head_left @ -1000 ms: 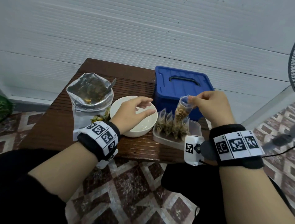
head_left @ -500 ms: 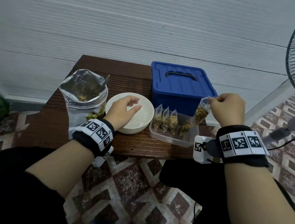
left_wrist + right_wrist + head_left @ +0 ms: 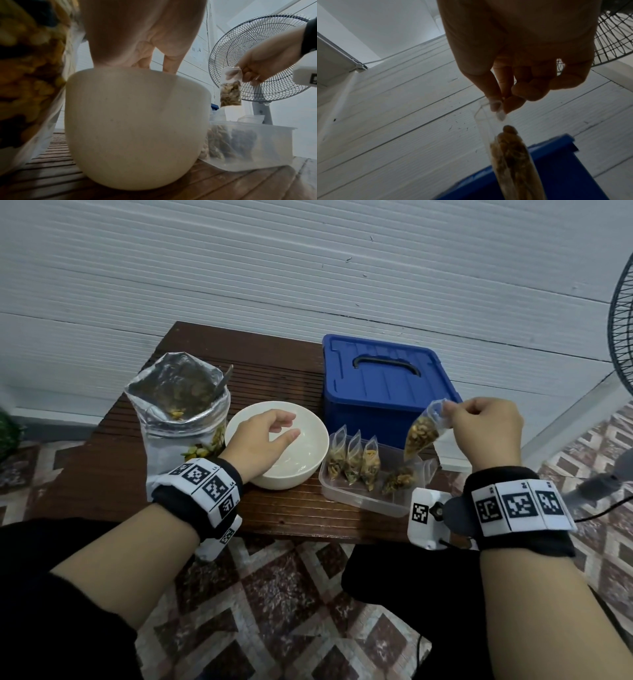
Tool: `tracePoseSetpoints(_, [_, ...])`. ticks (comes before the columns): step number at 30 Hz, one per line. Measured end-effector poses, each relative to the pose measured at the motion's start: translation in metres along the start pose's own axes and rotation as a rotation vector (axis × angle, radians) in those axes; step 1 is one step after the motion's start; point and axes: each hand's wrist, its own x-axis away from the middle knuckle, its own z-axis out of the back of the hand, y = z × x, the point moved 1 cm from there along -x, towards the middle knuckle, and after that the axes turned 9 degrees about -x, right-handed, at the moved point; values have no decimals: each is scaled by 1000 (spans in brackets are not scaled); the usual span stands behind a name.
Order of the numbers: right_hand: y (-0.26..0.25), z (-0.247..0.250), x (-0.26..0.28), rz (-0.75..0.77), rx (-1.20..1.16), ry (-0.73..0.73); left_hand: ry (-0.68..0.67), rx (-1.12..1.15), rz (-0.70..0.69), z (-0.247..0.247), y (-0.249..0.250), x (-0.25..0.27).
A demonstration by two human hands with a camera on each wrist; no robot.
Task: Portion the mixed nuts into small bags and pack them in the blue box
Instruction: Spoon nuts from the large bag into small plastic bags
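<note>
My right hand pinches the top of a small clear bag of mixed nuts, which hangs in the air over the right end of a clear plastic tray. Several filled small bags stand in that tray. The blue box sits behind it with its lid shut. My left hand rests over the white bowl, fingers relaxed and holding nothing. A large foil bag of mixed nuts stands open at the left with a spoon handle sticking out.
Everything stands on a small dark wooden table against a white wall. A standing fan is at the right. The floor below has patterned tiles.
My right hand has carried the small bag from above the tray's middle out to the right and a little up. The left hand stays at the bowl.
</note>
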Motion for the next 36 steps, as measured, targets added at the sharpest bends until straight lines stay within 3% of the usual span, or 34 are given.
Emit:
tracePoseSetpoints(9, [37,-44,0,-133,244,-273,-6,-71,35,3,-5,-3])
tracePoseSetpoints(14, [38,-47,1,-107,274,-232,-64,-231,36,2,-8,-4])
tracePoseSetpoints(19, [27,-47,3,-14,279,-136,-242,-562,47,-2,-7,-4])
tracePoseSetpoints(21, [21,-49,4,36,256,-83,-262,-578,41,-4,-8,-4])
tracePoseSetpoints(29, [-10,-62,16,224,76,-112,-73,-454,0,-3,-14,-6])
tracePoseSetpoints(31, [-16,-66,21,251,51,-157,61,-365,-62,1,-9,-4])
tracePoseSetpoints(34, [-25,-75,28,269,23,-268,258,-40,-143,11,11,4])
tracePoseSetpoints(36, [-29,-81,32,270,-11,-367,272,215,-137,16,24,7])
